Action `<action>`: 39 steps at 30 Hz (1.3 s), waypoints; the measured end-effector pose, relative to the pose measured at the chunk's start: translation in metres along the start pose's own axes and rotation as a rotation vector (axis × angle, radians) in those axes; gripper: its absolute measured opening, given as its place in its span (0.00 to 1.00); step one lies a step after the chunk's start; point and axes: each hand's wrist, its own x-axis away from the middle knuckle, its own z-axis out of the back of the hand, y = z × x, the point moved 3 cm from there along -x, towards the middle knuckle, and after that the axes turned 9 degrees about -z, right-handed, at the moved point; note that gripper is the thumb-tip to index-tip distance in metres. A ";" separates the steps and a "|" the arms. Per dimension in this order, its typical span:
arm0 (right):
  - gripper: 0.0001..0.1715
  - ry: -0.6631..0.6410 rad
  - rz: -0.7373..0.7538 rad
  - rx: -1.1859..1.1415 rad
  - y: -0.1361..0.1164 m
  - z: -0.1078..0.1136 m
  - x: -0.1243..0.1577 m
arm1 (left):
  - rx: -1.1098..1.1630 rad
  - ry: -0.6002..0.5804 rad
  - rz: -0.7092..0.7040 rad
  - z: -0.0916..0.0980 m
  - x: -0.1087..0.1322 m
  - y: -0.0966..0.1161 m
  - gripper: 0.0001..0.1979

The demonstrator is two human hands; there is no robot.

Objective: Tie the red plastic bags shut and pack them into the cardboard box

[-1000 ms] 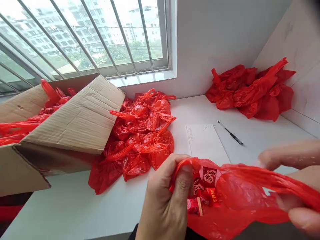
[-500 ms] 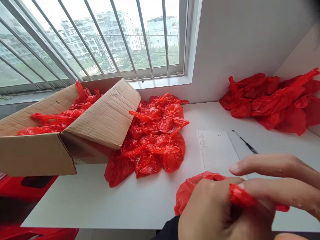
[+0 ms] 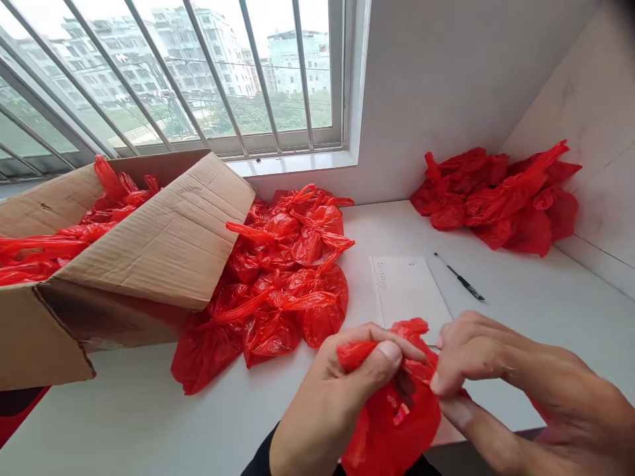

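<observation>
White counter (image 3: 149, 410), left hand (image 3: 327, 403) and right hand (image 3: 501, 377) pinching red bag (image 3: 397, 410)

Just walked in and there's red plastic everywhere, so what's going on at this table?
A person has a small red plastic bag in both hands at the near edge of the white table. The left hand pinches one handle while the right hand grips the other beside it. A heap of knotted red bags lies by an open cardboard box holding more, another pile sits in the corner, and a paper sheet and pen lie between.
</observation>
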 end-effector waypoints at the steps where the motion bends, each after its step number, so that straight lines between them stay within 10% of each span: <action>1: 0.09 -0.026 -0.046 -0.023 0.002 -0.002 -0.002 | -0.099 -0.026 -0.013 0.001 0.001 0.003 0.11; 8: 0.18 -0.276 -0.329 -0.290 0.020 -0.025 -0.023 | -0.716 -0.117 -0.333 0.003 0.004 0.006 0.12; 16: 0.17 -0.401 -0.486 -0.422 0.046 -0.034 -0.025 | -1.358 0.061 -0.978 0.013 0.008 -0.010 0.23; 24: 0.11 -0.223 -0.454 -0.188 0.050 -0.019 -0.019 | -1.553 -0.036 -0.906 0.029 0.014 -0.016 0.25; 32: 0.20 -0.092 -0.641 0.020 0.113 -0.002 0.027 | -1.735 -0.130 -0.855 0.105 0.069 -0.043 0.20; 39: 0.15 0.075 -0.615 -0.296 0.101 -0.028 0.034 | -1.654 0.026 -0.756 0.062 0.045 -0.061 0.32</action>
